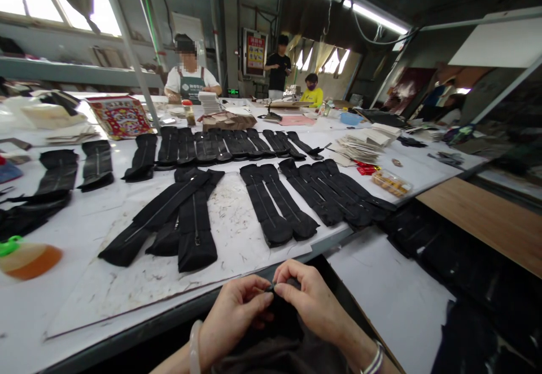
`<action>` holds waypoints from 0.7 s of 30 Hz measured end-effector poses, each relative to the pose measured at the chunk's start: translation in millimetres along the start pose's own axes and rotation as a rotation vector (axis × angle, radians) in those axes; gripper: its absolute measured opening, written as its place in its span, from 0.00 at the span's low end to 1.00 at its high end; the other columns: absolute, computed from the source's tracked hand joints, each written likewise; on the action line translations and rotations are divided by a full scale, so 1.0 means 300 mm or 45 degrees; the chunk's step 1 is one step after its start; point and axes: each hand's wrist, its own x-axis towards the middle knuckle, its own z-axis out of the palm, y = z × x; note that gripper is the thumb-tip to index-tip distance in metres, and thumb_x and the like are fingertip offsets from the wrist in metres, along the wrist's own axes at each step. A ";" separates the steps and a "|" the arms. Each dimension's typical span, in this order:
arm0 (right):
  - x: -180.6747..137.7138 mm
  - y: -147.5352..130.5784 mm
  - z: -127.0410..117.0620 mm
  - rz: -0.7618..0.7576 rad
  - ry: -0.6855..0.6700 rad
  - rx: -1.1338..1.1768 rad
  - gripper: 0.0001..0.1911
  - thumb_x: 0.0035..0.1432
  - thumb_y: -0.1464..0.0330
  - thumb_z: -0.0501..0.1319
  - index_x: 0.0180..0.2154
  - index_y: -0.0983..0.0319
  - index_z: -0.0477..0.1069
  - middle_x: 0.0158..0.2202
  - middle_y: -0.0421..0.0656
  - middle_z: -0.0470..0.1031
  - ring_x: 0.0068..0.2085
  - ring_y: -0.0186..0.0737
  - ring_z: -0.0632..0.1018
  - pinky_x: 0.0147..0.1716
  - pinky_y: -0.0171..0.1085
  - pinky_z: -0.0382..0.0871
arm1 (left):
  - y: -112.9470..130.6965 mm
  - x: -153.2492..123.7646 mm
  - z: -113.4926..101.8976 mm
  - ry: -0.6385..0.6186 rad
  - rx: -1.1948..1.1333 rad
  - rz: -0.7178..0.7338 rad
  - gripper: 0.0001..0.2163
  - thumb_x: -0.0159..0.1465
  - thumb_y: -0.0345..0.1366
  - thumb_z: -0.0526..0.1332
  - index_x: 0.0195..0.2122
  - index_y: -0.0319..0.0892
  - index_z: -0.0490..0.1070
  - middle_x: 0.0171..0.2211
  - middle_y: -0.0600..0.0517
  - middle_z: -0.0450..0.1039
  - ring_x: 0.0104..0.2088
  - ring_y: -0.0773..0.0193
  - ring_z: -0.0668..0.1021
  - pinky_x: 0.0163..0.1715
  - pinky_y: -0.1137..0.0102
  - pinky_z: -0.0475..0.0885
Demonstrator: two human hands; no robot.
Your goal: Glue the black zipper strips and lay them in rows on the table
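At the table's front edge, my left hand [239, 306] and my right hand [308, 298] meet fingertip to fingertip. Both are closed in a pinch around something small and dark, too hidden to name. Dark cloth lies beneath them. Just beyond, black zippered fabric pieces [197, 233] overlap on a worn white board [228, 204]. A pair of similar black pieces [275, 207] lies to their right, beside a further overlapping group [330, 193]. More of them form a row [212, 145] farther back.
An orange-liquid bottle with a green cap [29, 258] stands at left. Stacked pale sheets [359, 145], a clear food box [392, 183] and a wooden board [486, 218] are on the right. Black pieces [457, 261] lie low at right. Co-workers [192, 77] are across the table.
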 end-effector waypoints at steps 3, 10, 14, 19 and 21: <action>0.009 -0.006 0.000 0.049 -0.020 0.020 0.03 0.51 0.72 0.59 0.27 0.61 0.69 0.29 0.40 0.74 0.34 0.39 0.73 0.37 0.36 0.63 | 0.014 -0.007 0.007 0.008 0.012 0.002 0.19 0.48 0.47 0.69 0.33 0.37 0.74 0.23 0.52 0.75 0.23 0.65 0.78 0.21 0.75 0.69; 0.017 -0.008 0.005 0.099 -0.008 0.079 0.03 0.48 0.71 0.59 0.25 0.62 0.69 0.26 0.40 0.72 0.31 0.38 0.70 0.32 0.36 0.62 | 0.048 -0.014 0.010 -0.024 -0.052 -0.021 0.17 0.46 0.45 0.71 0.28 0.36 0.75 0.20 0.51 0.75 0.23 0.64 0.78 0.20 0.75 0.69; 0.025 0.007 0.018 0.115 0.030 0.161 0.04 0.48 0.69 0.60 0.25 0.63 0.71 0.27 0.41 0.74 0.31 0.39 0.71 0.33 0.37 0.63 | 0.062 -0.012 -0.002 -0.013 -0.179 -0.085 0.18 0.44 0.45 0.73 0.28 0.36 0.76 0.25 0.49 0.78 0.27 0.62 0.81 0.26 0.75 0.72; 0.035 0.020 0.035 0.164 0.141 0.317 0.06 0.46 0.66 0.65 0.25 0.62 0.72 0.31 0.43 0.77 0.34 0.41 0.72 0.36 0.39 0.64 | 0.073 -0.021 -0.028 0.003 -0.216 -0.132 0.19 0.46 0.48 0.73 0.29 0.35 0.78 0.25 0.48 0.78 0.27 0.64 0.80 0.27 0.76 0.72; 0.028 0.022 0.045 0.131 0.232 0.323 0.07 0.47 0.65 0.66 0.25 0.62 0.71 0.36 0.45 0.78 0.38 0.44 0.74 0.41 0.41 0.65 | 0.081 -0.030 -0.044 0.003 -0.216 -0.130 0.19 0.50 0.48 0.72 0.32 0.35 0.79 0.27 0.47 0.79 0.27 0.66 0.80 0.28 0.77 0.72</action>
